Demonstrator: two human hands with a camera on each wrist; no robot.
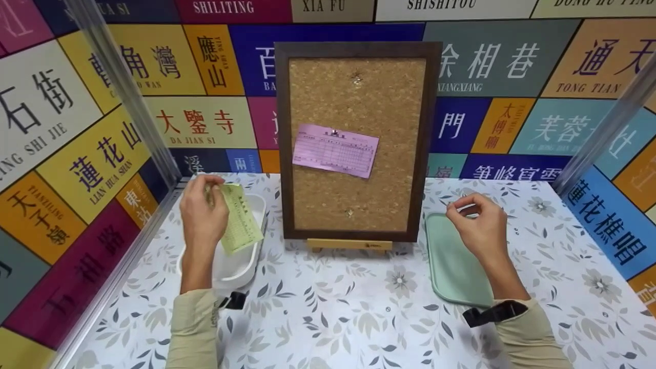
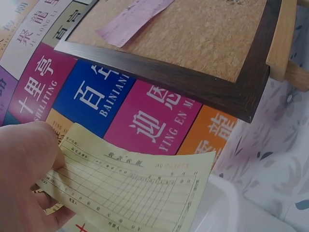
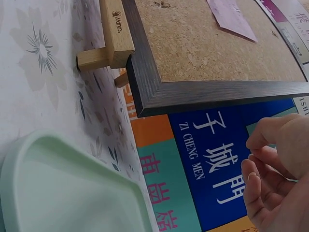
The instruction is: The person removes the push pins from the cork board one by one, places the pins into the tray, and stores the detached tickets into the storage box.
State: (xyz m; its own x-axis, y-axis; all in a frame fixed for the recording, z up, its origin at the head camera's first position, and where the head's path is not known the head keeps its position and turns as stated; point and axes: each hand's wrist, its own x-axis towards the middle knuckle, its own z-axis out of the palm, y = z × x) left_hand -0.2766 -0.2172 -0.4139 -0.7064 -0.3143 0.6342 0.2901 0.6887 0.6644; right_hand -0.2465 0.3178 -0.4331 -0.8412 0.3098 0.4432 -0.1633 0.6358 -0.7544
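Note:
My left hand [image 1: 204, 207] pinches a yellow printed slip [image 1: 239, 220] by its edge, above a white tray [image 1: 251, 269]. In the left wrist view the yellow slip [image 2: 128, 179] shows its ruled table. My right hand [image 1: 482, 225] is raised over a green tray [image 1: 456, 261], thumb and fingertips pinched together. A tiny pin-like tip [image 1: 464, 194] shows at those fingertips; most of it is hidden. Between the hands stands a framed cork board [image 1: 353, 107]. A pink printed slip [image 1: 335, 151] hangs tilted on it, fastened by a small shiny pin [image 1: 334, 132] at its top.
Small shiny pieces sit on the cork near its top [image 1: 356, 80] and bottom [image 1: 349, 213]. A wooden easel [image 1: 351, 244] supports the board on the leaf-patterned tablecloth [image 1: 348, 302]. Colourful sign-covered walls [image 1: 205, 118] enclose the back and sides.

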